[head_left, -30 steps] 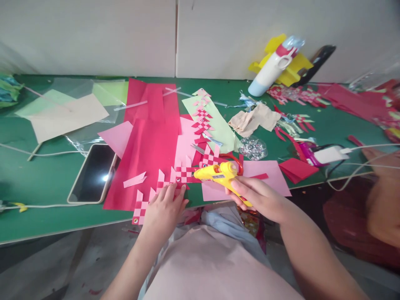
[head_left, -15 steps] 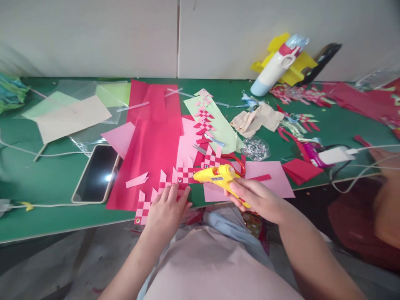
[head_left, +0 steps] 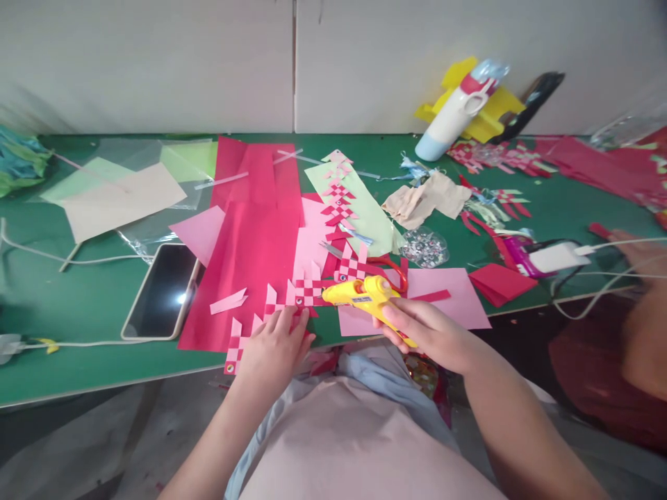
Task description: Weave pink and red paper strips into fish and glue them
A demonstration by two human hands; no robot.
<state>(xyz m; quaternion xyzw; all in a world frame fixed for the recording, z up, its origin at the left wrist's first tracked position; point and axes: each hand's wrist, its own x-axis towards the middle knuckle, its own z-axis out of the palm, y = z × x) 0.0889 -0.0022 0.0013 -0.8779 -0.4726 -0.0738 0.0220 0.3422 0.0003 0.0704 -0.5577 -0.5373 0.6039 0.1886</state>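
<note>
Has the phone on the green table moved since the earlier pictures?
No, it has moved neither way: the phone keeps its place relative to the large red sheet beside it.

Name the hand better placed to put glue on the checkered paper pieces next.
Right, most likely: the right hand grips the yellow glue gun, its nozzle close to the checkered paper pieces, while the left hand lies over some of them.

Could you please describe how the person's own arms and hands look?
The left hand and right hand are bare, with no gloves, rings or watch visible. No sleeves show on the forearms. A pale pink garment covers the torso.
</note>
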